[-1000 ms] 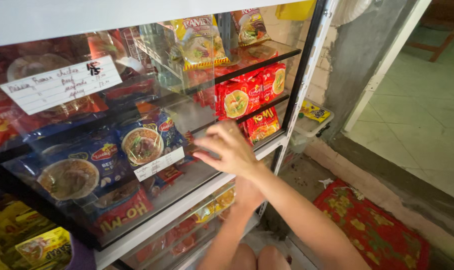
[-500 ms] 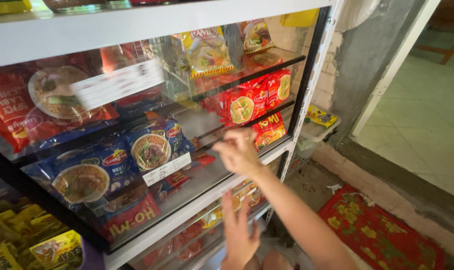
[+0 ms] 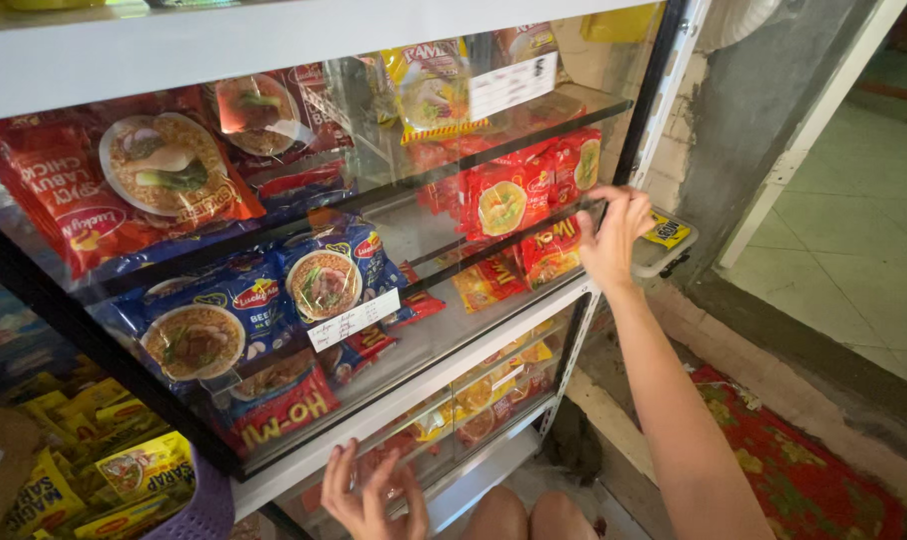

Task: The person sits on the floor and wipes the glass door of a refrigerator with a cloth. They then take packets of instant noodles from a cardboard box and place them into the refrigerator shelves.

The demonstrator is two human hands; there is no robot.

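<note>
Glass door (image 3: 394, 240) fronts the noodle cabinet: stiff, slick, breakable, probably heavy. Right hand (image 3: 614, 235) curls round its right edge, the best hold; left hand (image 3: 369, 495) presses open-fingered against the lower pane.

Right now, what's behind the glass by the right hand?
Red noodle packets stand on the shelf behind the glass, near the right hand. More packets lie below them; what sits further back is covered.
</note>
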